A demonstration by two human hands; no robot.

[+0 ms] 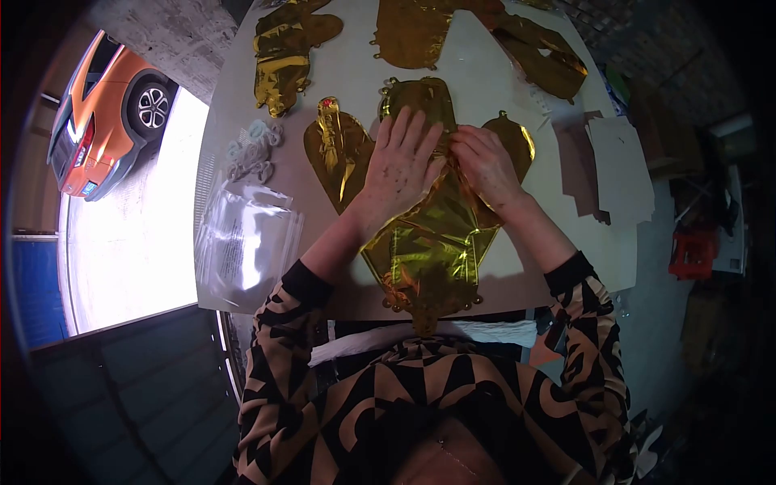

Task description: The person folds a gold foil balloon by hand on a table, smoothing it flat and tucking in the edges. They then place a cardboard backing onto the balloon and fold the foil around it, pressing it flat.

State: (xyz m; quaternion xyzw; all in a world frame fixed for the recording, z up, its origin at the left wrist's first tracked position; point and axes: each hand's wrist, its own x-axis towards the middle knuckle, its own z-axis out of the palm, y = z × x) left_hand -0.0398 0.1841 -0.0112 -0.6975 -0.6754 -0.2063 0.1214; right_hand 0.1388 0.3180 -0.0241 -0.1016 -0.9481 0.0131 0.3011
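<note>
A shiny gold foil balloon (432, 242), uninflated, lies on the table in front of me, with its small round tabs toward my body. My left hand (402, 166) rests flat on its upper part, fingers stretched out. Beside it, my right hand (487, 166) has its thumb and fingers pinched together on the foil near the middle. Gold lobes stick out on both sides, one at the left (338, 153) and one at the right (517, 141). What lies right under my palms is hidden.
More flat gold foil pieces (283, 61) lie along the far side of the table. Clear plastic bags (246, 242) and a bundle of whitish ribbon (255, 151) are at the left. White card sheets (621, 166) lie at the right. An orange car (109, 121) stands outside.
</note>
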